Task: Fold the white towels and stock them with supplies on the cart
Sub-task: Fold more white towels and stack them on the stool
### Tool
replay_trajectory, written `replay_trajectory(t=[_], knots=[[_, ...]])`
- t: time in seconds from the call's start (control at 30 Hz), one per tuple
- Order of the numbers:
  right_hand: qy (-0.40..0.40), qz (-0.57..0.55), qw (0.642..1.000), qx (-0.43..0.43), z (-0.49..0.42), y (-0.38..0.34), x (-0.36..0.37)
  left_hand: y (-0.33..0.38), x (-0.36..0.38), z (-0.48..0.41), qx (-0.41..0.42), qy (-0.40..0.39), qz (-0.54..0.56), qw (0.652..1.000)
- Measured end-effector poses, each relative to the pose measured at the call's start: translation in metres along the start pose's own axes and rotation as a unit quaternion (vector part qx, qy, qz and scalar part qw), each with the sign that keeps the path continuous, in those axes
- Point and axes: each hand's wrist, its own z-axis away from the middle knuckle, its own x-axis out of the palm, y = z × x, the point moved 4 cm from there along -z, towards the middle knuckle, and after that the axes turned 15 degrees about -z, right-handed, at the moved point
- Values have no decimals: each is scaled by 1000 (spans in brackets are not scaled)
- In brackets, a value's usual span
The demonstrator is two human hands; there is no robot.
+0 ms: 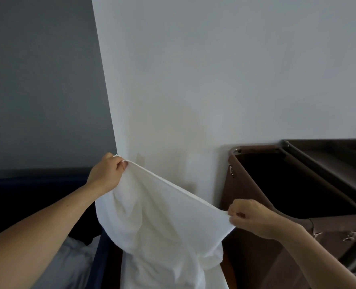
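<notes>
Head-worn camera looks forward at the nearby wall (214,80).

— What fills the upper part of the frame?
— A pale wall (235,69), evenly lit, meeting a darker grey wall (37,80) at a sharp vertical corner left of centre.
— Any marks on it?
— Faint yellowish stains (193,126) spread low on the pale surface, near the corner.
— And at lower left?
— A dark navy upholstered piece (37,184) runs along the foot of the grey wall; whether it is a bed frame or a sofa cannot be told. Its navy side panel (99,265) drops toward the bottom edge. Rumpled light grey fabric (72,261) lies inside it, with something black (85,234) resting just above.
</notes>
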Motion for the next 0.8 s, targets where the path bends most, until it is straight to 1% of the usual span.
replay_trajectory(t=[0.03, 0.07, 0.1, 0.13, 0.17, 0.2, 0.23, 0.3, 0.33, 0.4, 0.43, 0.5, 0.53, 0.6, 0.67, 0.73, 0.8], knots=[[28, 21, 999, -34, 1, -2, -5, -2, -1, 0, 0, 1, -3, 1000], [82, 13, 993, -79, 3, -4, -14, -3, -1, 0, -2, 2, -5, 1000], [157, -34, 979, -126, 5, -7, -26, -5, -2, -1, -6, 4, -4, 1000], [231, -102, 953, -165, 8, -10, -39, -6, -3, -1, -11, 8, -1, 1000], [282, -159, 927, -190, 9, -11, -51, -6, -5, -2, -17, 12, 3, 1000], [305, -195, 912, -194, 7, -11, -58, -7, -6, -3, -21, 15, 8, 1000], [301, -208, 914, -174, 3, -11, -61, -7, -8, -4, -23, 15, 13, 1000], [251, -187, 944, -105, -6, -5, -57, -8, -10, -4, -22, 10, 26, 999], [236, -181, 951, -85, -8, -3, -55, -9, -11, -2, -21, 9, 29, 999], [227, -190, 952, -80, -9, -3, -59, -13, -11, 3, -18, 12, 33, 999], [215, -174, 958, -80, -10, -4, -60, -15, -11, 5, -17, 13, 32, 999], [170, -131, 974, -67, -12, -6, -52, -17, -12, 8, -18, 7, 33, 999], [154, -138, 977, -60, -14, -7, -45, -16, -13, 8, -15, 6, 35, 999], [160, -178, 970, -38, -18, -5, -33, -12, -14, 11, -3, 4, 38, 999], [167, -203, 965, 13, -23, 1, -27, -7, -13, 14, 12, -3, 35, 999], [115, -252, 958, 78, -27, 9, -22, -4, -13, 17, 20, -12, 32, 999], [56, -322, 937, 124, -26, 14, -17, -4, -13, 19, 25, -11, 32, 999]])
